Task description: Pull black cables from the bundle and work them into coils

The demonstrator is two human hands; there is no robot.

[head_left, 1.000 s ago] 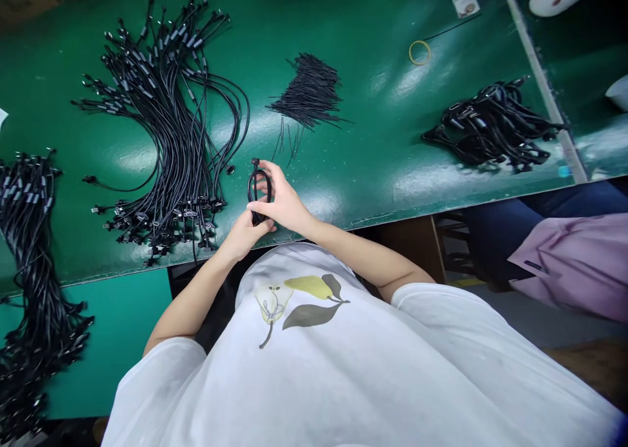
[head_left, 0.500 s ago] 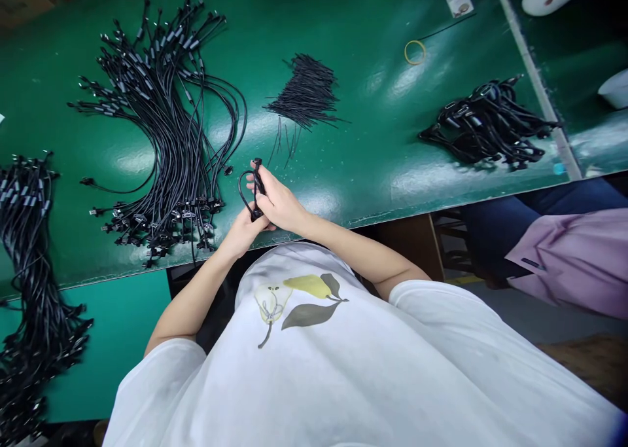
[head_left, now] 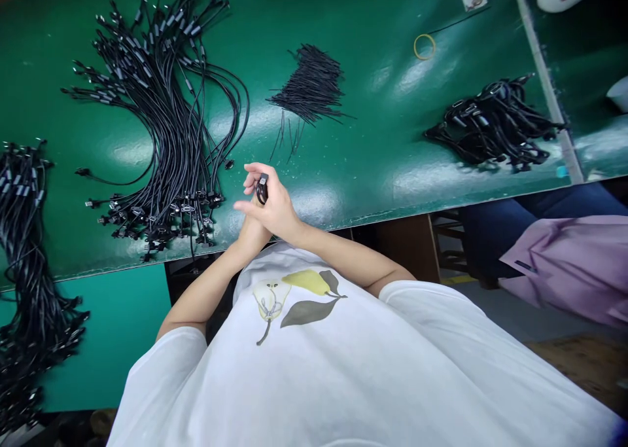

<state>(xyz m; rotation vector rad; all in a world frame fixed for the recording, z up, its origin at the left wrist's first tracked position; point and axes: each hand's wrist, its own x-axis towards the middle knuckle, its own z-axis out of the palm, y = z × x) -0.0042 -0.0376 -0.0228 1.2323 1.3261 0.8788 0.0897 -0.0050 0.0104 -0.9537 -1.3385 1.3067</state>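
Both hands meet above the near edge of the green table (head_left: 373,107). My right hand (head_left: 271,201) lies on top, fingers curled round a small coiled black cable (head_left: 261,189). My left hand (head_left: 252,227) is mostly hidden under the right one and its fingers do not show. A large fan of loose black cables (head_left: 167,116) lies just to the left of the hands. A heap of thin black ties (head_left: 309,87) sits beyond them.
A pile of coiled black cables (head_left: 495,123) lies at the right. More cables (head_left: 24,237) hang over the left edge. A yellow rubber band (head_left: 424,46) lies far back. A person in purple and dark trousers (head_left: 564,257) sits at the right.
The open cable loop has been drawn into a tight small coil inside my right hand. My right hand has closed over my left, which has slipped underneath.
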